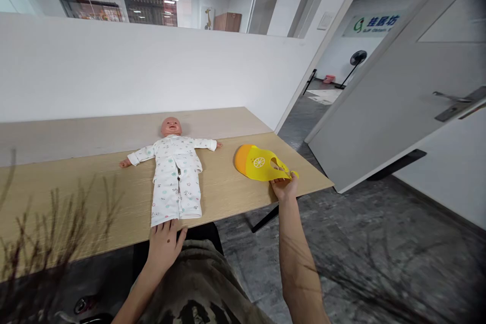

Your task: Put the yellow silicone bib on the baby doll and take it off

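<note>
A baby doll (176, 162) in white patterned clothes lies on its back on the wooden table (224, 190), arms spread and head toward the wall. At the table's front edge my left hand (166, 243) lies flat, fingers apart, by the cuff of the doll's trouser leg. To the doll's right is a yellow silicone bib (260, 163) with an orange catch pocket and a white citrus-slice print. My right hand (284, 186) grips the bib's neck strap, with some fingers hidden beneath it. The pocket end is at or just above the tabletop; I cannot tell which.
A white wall (152, 66) with a window above it stands behind the table. At the right, a grey door (402, 91) stands ajar, with a fan (358, 58) in the room beyond. Dark blurred strands cross the lower corners of the view.
</note>
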{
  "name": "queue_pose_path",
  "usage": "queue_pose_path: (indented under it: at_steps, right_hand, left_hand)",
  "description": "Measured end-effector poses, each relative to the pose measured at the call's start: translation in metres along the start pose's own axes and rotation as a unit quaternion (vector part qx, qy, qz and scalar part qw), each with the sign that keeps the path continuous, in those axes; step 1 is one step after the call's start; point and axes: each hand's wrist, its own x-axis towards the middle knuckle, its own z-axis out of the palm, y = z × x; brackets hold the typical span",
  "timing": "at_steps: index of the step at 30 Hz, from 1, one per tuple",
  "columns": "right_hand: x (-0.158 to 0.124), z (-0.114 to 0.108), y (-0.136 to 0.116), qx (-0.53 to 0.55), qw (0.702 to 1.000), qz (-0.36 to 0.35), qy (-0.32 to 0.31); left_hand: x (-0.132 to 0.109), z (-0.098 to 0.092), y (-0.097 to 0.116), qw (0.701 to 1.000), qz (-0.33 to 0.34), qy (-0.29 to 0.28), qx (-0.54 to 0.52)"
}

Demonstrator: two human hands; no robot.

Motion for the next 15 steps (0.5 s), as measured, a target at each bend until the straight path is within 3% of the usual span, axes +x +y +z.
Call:
queue_pose_path:
  at_steps: [3, 7, 12, 15]
  right_hand:
    - [-0.016, 0.019, -0.006, 0.003, 1.000, -0.008, 0.010]
    - [-0.047, 0.052, -0.020, -0.011, 0.995, -0.061, -0.078]
    - [-0.114, 0.084, -0.055, -0.100, 0.979, -0.078, -0.158]
    - [-0.173, 0.087, -0.082, -0.149, 0.952, -0.066, -0.258]
  left_hand:
    - [-0.016, -0.004, -0.011, 0.998, 0.030, 0.017, -0.061]
    - [-0.022, -0.026, -0.019, 0.978, 0.015, 0.036, -0.205]
    - [0.009, -0.057, -0.004, 0.929, -0.068, -0.002, -0.365]
    - [0.031, -0.065, 0.010, 0.904, -0.088, -0.021, -0.417]
